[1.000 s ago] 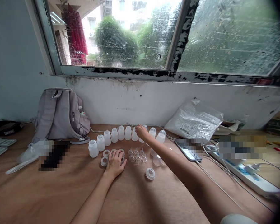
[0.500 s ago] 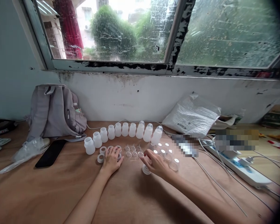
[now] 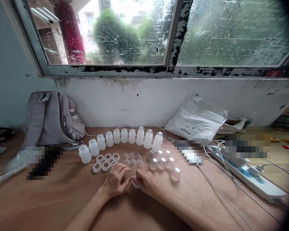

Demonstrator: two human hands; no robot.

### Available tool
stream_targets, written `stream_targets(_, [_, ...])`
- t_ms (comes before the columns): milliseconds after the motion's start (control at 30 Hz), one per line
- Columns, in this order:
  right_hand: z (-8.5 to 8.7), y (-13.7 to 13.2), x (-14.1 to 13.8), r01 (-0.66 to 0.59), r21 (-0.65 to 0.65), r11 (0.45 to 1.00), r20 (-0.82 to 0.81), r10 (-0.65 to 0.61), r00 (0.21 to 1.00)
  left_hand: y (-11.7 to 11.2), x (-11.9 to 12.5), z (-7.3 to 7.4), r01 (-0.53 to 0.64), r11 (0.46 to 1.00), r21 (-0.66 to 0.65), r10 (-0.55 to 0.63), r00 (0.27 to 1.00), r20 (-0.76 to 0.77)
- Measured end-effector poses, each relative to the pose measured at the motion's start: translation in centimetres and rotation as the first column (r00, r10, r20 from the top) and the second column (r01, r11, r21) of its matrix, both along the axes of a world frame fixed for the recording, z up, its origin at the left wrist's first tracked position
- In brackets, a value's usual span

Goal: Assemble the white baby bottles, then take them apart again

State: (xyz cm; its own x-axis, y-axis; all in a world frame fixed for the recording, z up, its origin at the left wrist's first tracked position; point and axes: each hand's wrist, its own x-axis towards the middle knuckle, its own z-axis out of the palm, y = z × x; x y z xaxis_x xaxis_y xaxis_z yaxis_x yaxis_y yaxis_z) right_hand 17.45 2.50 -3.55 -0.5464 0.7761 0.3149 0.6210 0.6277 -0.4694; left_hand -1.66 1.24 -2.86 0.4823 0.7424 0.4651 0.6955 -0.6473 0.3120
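Observation:
My left hand [image 3: 117,181] and my right hand [image 3: 145,182] meet at the middle of the wooden table [image 3: 62,199], fingers curled around a small white ring-shaped part [image 3: 135,183] held between them. Just beyond lie several white collar rings [image 3: 106,160], small clear nipples [image 3: 132,159] and clear domed caps [image 3: 165,163]. Behind those stands a curved row of small white bottles [image 3: 121,138]; the three at the right end wear clear caps.
A grey backpack [image 3: 50,118] leans on the wall at left, with a crumpled clear bag [image 3: 13,162] before it. At right lie a white plastic bag [image 3: 197,118], a power strip [image 3: 250,176] and white cables [image 3: 221,189]. A window spans the wall above.
My right hand came back from the bottle row to the white ring near me. My left hand left the collar rings and joined it at that ring.

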Motion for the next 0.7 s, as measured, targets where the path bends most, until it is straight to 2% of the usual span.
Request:
stream_targets(100, [-0.9, 0.7, -1.6, -0.030, -0.017, 0.999, -0.141, 0.027, 0.990, -1.5, 0.6, 0.2, 0.051, 0.994, -0.095, -0.048, 0.998, 0.037])
stream_targets(233, [-2.2, 1.4, -3.1, -0.066, -0.082, 0.994, -0.198, 0.048, 0.979, -2.1, -0.2, -0.2, -0.034, 0.985, -0.168, 0.051, 0.994, 0.094])
stream_targets(300, [-2.5, 1.5, -3.5, -0.091, -0.088, 0.992, -0.198, 0.072, 0.978, -2.1, -0.6, -0.5, -0.041, 0.982, -0.184, 0.060, 0.993, 0.098])
stream_targets(567, [-2.2, 1.1, -3.1, -0.250, -0.077, 0.965, -0.170, 0.235, 0.957, -1.8, -0.5, -0.7, 0.019, 0.984, -0.178, -0.005, 0.997, 0.076])
stream_targets(633, [-2.1, 0.9, -3.0, -0.253, -0.061, 0.966, -0.200, 0.237, 0.951, -1.9, -0.3, -0.4, -0.011, 0.988, -0.156, 0.025, 0.996, 0.086])
stream_targets(700, [-2.0, 0.9, -2.9, -0.201, -0.060, 0.978, -0.246, 0.181, 0.952, -2.0, -0.2, -0.2, -0.054, 0.990, -0.128, 0.064, 0.995, 0.076])
